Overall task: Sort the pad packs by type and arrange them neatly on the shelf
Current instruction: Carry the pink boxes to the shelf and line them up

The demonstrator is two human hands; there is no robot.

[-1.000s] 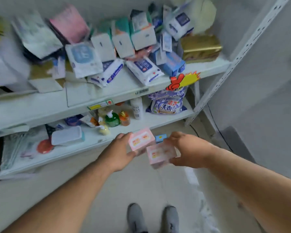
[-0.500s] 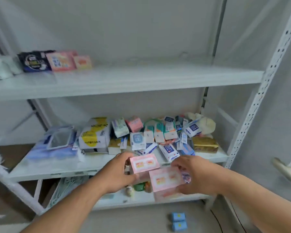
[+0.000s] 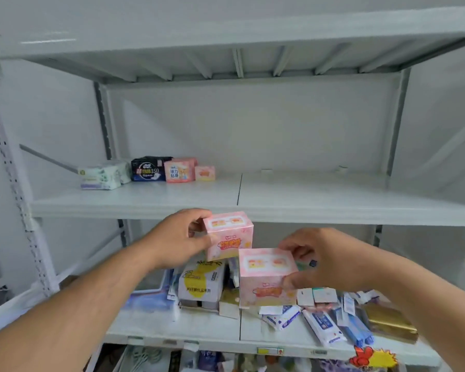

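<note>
1. Pad packs: two pink boxes in my hands, both in the air in front of the shelving, level with the gap between middle and lower shelf.
2. Right hand (image 3: 325, 261) grips the nearer pink box (image 3: 267, 276), thumb on its right side low down, fingers over the top right corner. Box upright, printed face toward me.
3. Left hand (image 3: 180, 237) grips the second pink box (image 3: 228, 234) by its left side, thumb in front, fingers behind. It sits higher and just left of the first box; their corners overlap in view, can't tell if they touch.
4. Behind the boxes, lower shelf (image 3: 172, 331): messy pile. White-and-yellow pack (image 3: 202, 283) at left, white sachets with blue print (image 3: 322, 328) and a gold pack (image 3: 389, 320) at right.
5. Further up and back, middle shelf (image 3: 333, 200): sorted row at the left end. From left: white-green pack (image 3: 102, 175), black pack (image 3: 149, 169), pink pack (image 3: 179, 171), small pink box (image 3: 205, 173). They stand just beside each other, upright.
6. Small pink box there looks the same type as the two I hold. Shelf right of it is bare.
7. Top shelf (image 3: 226, 33): only its underside in view.
</note>
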